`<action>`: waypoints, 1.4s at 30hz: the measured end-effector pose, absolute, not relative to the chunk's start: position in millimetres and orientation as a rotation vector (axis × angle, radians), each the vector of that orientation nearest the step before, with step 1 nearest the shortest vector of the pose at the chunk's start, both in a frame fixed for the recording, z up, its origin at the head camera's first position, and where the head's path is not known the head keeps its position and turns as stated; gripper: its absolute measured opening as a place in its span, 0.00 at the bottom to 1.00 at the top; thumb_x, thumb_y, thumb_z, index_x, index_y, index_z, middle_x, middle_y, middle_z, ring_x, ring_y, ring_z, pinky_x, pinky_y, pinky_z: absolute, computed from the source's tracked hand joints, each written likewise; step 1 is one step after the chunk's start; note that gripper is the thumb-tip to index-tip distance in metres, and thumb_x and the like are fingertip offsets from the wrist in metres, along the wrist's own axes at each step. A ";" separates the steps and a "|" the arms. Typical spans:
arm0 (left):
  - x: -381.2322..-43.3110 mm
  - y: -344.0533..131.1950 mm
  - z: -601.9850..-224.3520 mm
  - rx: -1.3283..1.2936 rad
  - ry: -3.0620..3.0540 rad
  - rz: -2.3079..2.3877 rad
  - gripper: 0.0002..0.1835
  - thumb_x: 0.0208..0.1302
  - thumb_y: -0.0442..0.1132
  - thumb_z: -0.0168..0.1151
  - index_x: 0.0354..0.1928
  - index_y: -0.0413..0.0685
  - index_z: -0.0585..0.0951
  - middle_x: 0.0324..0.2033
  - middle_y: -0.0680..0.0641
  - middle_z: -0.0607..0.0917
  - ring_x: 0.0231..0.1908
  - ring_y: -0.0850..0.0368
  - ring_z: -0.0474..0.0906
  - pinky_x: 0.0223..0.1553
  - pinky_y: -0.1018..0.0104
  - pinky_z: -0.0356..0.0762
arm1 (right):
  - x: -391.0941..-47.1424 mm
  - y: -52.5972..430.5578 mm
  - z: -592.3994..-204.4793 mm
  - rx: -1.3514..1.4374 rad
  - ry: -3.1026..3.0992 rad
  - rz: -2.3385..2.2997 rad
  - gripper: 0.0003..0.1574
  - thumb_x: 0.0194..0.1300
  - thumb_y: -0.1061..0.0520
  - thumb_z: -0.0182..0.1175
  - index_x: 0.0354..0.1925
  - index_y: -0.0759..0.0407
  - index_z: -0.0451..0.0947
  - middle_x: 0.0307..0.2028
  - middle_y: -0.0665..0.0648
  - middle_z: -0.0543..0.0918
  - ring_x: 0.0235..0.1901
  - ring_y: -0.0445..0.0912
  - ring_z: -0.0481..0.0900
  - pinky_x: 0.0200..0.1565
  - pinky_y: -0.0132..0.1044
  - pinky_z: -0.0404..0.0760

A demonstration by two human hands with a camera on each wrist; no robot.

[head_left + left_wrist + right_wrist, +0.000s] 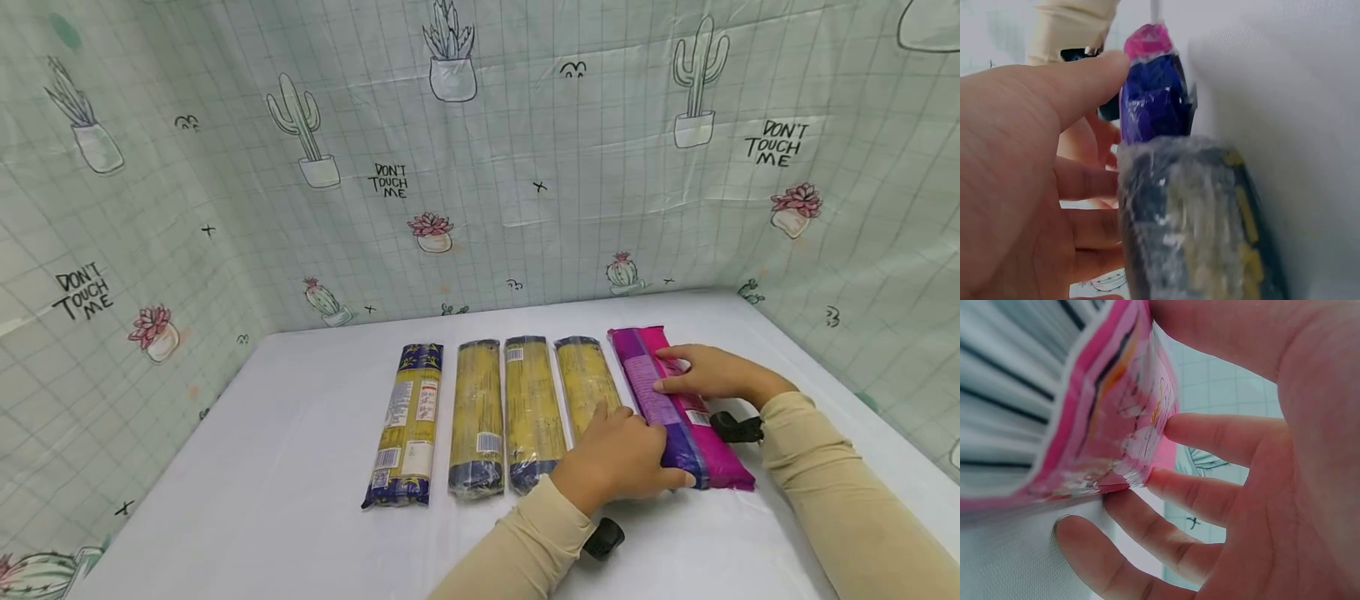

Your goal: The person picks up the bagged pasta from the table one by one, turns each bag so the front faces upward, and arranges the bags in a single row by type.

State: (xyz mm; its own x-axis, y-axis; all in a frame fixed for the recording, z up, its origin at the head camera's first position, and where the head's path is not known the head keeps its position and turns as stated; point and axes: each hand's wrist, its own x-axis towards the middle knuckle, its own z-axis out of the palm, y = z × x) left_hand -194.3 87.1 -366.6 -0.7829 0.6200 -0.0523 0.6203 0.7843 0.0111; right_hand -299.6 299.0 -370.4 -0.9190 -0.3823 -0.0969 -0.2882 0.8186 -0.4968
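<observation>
At the right end of a row lies a pink and purple packet (651, 383), slanted on the white table. My right hand (708, 372) holds its right side, the thumb high on it and the fingers (1204, 434) spread along its edge in the right wrist view. My left hand (617, 458) reaches over the near end of the fourth spaghetti pack (583, 371). Its thumb (1100, 75) touches the packet's near end, with its other fingers fairly straight; the pack partly hides their tips in the left wrist view.
Left of the hands lie more yellow and blue spaghetti packs side by side: one at the far left (408, 425), a second (477, 400) and a third (531, 392). A cactus-printed curtain (510, 150) encloses the white table (285, 467). A black device sits at each wrist.
</observation>
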 end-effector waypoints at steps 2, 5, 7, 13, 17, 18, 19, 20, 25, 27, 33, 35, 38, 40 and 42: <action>-193.2 89.3 -366.4 1.019 2.935 -0.038 0.38 0.59 0.77 0.54 0.60 0.60 0.81 0.54 0.59 0.83 0.62 0.58 0.71 0.71 0.47 0.53 | -300.2 299.5 -369.4 -0.535 2.828 -0.709 0.53 0.65 0.37 0.65 0.68 0.76 0.63 0.59 0.76 0.74 0.54 0.64 0.72 0.56 0.64 0.71; -191.1 92.1 -366.0 1.008 2.945 -0.086 0.42 0.57 0.78 0.54 0.65 0.61 0.77 0.56 0.59 0.82 0.63 0.57 0.71 0.71 0.46 0.52 | -301.1 299.1 -369.7 -0.523 2.831 -0.703 0.54 0.65 0.36 0.65 0.69 0.75 0.63 0.62 0.77 0.71 0.61 0.70 0.68 0.59 0.68 0.67; -190.1 94.0 -366.0 1.001 2.950 -0.112 0.42 0.57 0.78 0.55 0.68 0.63 0.74 0.57 0.59 0.81 0.63 0.56 0.71 0.71 0.45 0.51 | -301.8 298.5 -370.3 -0.512 2.832 -0.701 0.54 0.64 0.35 0.64 0.69 0.74 0.63 0.63 0.78 0.70 0.63 0.71 0.66 0.60 0.68 0.66; -189.0 99.5 -368.0 1.003 2.995 -0.196 0.35 0.58 0.73 0.61 0.66 0.71 0.75 0.54 0.60 0.83 0.60 0.56 0.74 0.70 0.45 0.53 | -301.0 296.5 -370.1 -0.514 2.829 -0.728 0.54 0.64 0.37 0.65 0.69 0.75 0.63 0.62 0.78 0.70 0.59 0.67 0.70 0.59 0.67 0.67; -189.2 101.9 -370.0 0.990 3.009 -0.207 0.33 0.56 0.72 0.63 0.64 0.73 0.77 0.53 0.60 0.83 0.58 0.56 0.75 0.69 0.45 0.55 | -299.5 295.8 -371.2 -0.518 2.821 -0.737 0.53 0.64 0.38 0.66 0.68 0.75 0.63 0.61 0.77 0.72 0.54 0.62 0.72 0.58 0.65 0.70; -189.1 102.2 -370.4 0.988 3.010 -0.211 0.33 0.56 0.72 0.63 0.64 0.74 0.77 0.53 0.60 0.83 0.58 0.57 0.75 0.69 0.45 0.55 | -299.5 296.0 -371.7 -0.519 2.821 -0.735 0.53 0.64 0.38 0.66 0.68 0.75 0.63 0.60 0.77 0.72 0.53 0.62 0.72 0.58 0.65 0.70; -189.1 102.5 -370.9 0.987 3.009 -0.211 0.33 0.56 0.72 0.63 0.64 0.74 0.77 0.53 0.60 0.83 0.57 0.57 0.75 0.69 0.45 0.56 | -299.4 296.2 -372.1 -0.519 2.821 -0.735 0.52 0.64 0.38 0.66 0.68 0.75 0.63 0.60 0.77 0.73 0.52 0.61 0.72 0.58 0.64 0.70; -189.2 102.7 -371.2 0.983 3.008 -0.212 0.33 0.56 0.72 0.63 0.64 0.74 0.76 0.53 0.60 0.83 0.57 0.57 0.75 0.69 0.44 0.56 | -299.2 296.3 -372.2 -0.518 2.821 -0.734 0.52 0.64 0.38 0.66 0.68 0.75 0.64 0.60 0.76 0.73 0.53 0.61 0.72 0.58 0.65 0.70; -190.5 103.3 -372.9 0.985 3.012 -0.213 0.34 0.56 0.72 0.63 0.64 0.75 0.76 0.53 0.60 0.83 0.58 0.57 0.75 0.69 0.44 0.56 | -299.1 297.2 -371.9 -0.507 2.833 -0.717 0.52 0.64 0.38 0.66 0.68 0.75 0.64 0.61 0.77 0.72 0.55 0.64 0.72 0.58 0.66 0.69; -190.8 103.6 -373.3 0.996 3.016 -0.217 0.33 0.57 0.72 0.63 0.64 0.75 0.76 0.52 0.60 0.84 0.57 0.57 0.75 0.68 0.44 0.57 | -298.8 297.0 -371.6 -0.509 2.836 -0.720 0.52 0.64 0.38 0.66 0.68 0.75 0.64 0.60 0.76 0.73 0.55 0.63 0.72 0.58 0.66 0.69; -190.9 104.2 -373.8 1.021 3.018 -0.200 0.29 0.59 0.68 0.64 0.62 0.73 0.79 0.50 0.59 0.85 0.53 0.58 0.77 0.67 0.45 0.59 | -298.3 296.7 -370.7 -0.506 2.838 -0.733 0.52 0.64 0.39 0.66 0.68 0.75 0.64 0.59 0.75 0.74 0.52 0.61 0.73 0.58 0.65 0.70; -190.8 104.1 -374.0 1.025 3.014 -0.179 0.28 0.59 0.67 0.64 0.61 0.72 0.80 0.48 0.59 0.85 0.52 0.59 0.78 0.67 0.46 0.59 | -298.5 296.6 -371.1 -0.497 2.836 -0.732 0.52 0.64 0.39 0.66 0.68 0.75 0.64 0.59 0.76 0.74 0.53 0.62 0.73 0.58 0.65 0.70; -190.8 103.9 -374.0 1.042 3.018 -0.164 0.26 0.59 0.65 0.65 0.58 0.71 0.81 0.45 0.59 0.86 0.47 0.60 0.79 0.64 0.48 0.62 | -298.5 296.4 -371.6 -0.493 2.840 -0.726 0.52 0.64 0.38 0.66 0.68 0.75 0.64 0.60 0.77 0.73 0.55 0.64 0.72 0.58 0.66 0.69; -191.0 103.8 -373.9 1.059 3.026 -0.164 0.24 0.58 0.64 0.66 0.56 0.70 0.82 0.43 0.59 0.86 0.44 0.60 0.79 0.61 0.50 0.64 | -298.5 296.4 -371.3 -0.495 2.843 -0.725 0.53 0.64 0.38 0.66 0.68 0.75 0.64 0.60 0.77 0.72 0.55 0.64 0.72 0.59 0.67 0.68; -191.2 103.8 -373.7 1.076 3.037 -0.166 0.22 0.57 0.63 0.67 0.53 0.69 0.83 0.40 0.59 0.87 0.40 0.61 0.79 0.56 0.53 0.66 | -298.5 296.5 -371.1 -0.501 2.846 -0.731 0.52 0.64 0.38 0.66 0.68 0.75 0.64 0.60 0.77 0.73 0.54 0.63 0.72 0.59 0.66 0.69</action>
State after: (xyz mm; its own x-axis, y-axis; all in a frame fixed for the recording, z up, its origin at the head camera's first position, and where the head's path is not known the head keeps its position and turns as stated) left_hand -191.2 103.8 -373.7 -0.7743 0.6312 0.0458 0.6224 0.7726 -0.1252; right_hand -298.5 296.5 -371.1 -0.9311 -0.3579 -0.0708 -0.2795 0.8244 -0.4921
